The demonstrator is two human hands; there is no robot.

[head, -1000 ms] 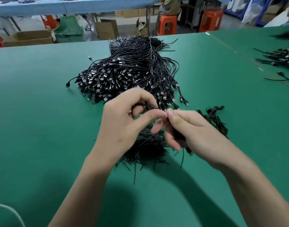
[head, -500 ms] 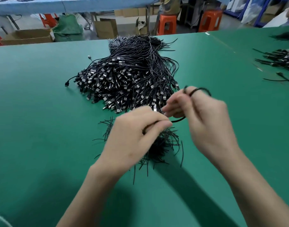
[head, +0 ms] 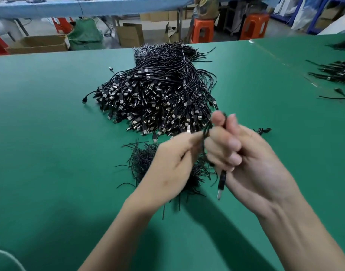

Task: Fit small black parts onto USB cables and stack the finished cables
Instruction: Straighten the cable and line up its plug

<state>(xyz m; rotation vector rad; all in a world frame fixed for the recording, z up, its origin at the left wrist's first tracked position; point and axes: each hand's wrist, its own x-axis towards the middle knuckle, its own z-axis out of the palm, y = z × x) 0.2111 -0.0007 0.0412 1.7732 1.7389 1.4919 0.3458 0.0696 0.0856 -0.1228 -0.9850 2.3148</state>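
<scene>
**Head view, fitting in progress.** The right hand (head: 246, 159) is raised above the middle of the green worktop (head: 50, 133). Its fingers are curled closely round one folded USB cable (head: 222, 178), whose plug end hangs free below the palm. The left hand (head: 171, 163) meets the cable from the left, with thumb and forefinger pinched narrowly against the folded strands. Motion blur hides whether a black part lies between those fingertips.

Directly below the hands, toward the near edge, lies a loose tuft of small black parts (head: 142, 161). Beyond it, toward the far edge, sits the large supply heap (head: 158, 98) of cables, plugs pointing toward the person. Only a small dark cluster, probably the finished cables (head: 263, 131), shows just right of the right hand. More cables (head: 336, 71) lie along the right edge.

Judged from this layout, the task is at an early stage. One cable is being fitted, few seem stacked, and the great bulk of the heap awaits handling.
</scene>
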